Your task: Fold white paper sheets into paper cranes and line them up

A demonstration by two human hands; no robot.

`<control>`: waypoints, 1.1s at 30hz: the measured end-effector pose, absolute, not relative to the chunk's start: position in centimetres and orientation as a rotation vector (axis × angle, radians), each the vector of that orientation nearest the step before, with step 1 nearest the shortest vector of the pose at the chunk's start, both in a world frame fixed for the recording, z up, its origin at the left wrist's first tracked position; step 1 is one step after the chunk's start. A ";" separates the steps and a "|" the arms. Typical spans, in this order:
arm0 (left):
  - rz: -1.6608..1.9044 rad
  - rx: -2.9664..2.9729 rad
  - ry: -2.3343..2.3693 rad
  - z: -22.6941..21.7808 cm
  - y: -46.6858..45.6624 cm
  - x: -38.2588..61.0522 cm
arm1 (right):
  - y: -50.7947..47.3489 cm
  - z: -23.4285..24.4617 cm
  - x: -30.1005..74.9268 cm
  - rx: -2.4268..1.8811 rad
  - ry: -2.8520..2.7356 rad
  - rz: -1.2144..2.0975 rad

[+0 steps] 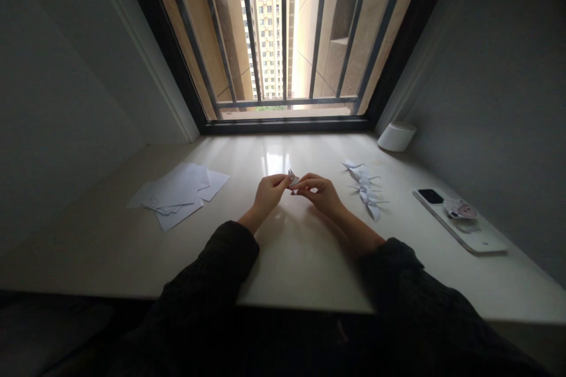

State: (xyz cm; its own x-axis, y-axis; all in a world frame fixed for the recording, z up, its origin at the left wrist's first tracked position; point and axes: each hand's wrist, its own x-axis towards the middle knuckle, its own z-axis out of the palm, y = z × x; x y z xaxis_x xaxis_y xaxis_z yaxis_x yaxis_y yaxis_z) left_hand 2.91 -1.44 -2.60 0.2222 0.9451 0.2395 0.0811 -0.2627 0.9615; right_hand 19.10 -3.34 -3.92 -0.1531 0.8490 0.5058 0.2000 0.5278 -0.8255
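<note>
Left hand [268, 191] and right hand [319, 191] are both pinching 1 small folded white paper piece [292, 178] between closed fingertips, holding it just above the glossy cream desk [283, 259], between loose white paper sheets [179, 191] and finished white folded paper figures [365, 185].

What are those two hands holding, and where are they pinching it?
A small folded paper piece. The left hand and right hand pinch its lower edge with the fingertips; its point sticks up.
</note>
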 end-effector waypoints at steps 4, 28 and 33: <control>1.179 1.488 1.025 -2.3 -1.5 2.8 | -3.4 -3.8 18.9 -0.891 -1.660 0.740; 1.164 1.446 0.994 -2.3 -1.8 3.0 | -3.6 -3.8 18.4 -0.992 -1.296 0.883; 1.145 1.491 0.966 -2.1 -1.8 3.1 | -3.4 -4.1 18.5 -1.002 -1.253 0.883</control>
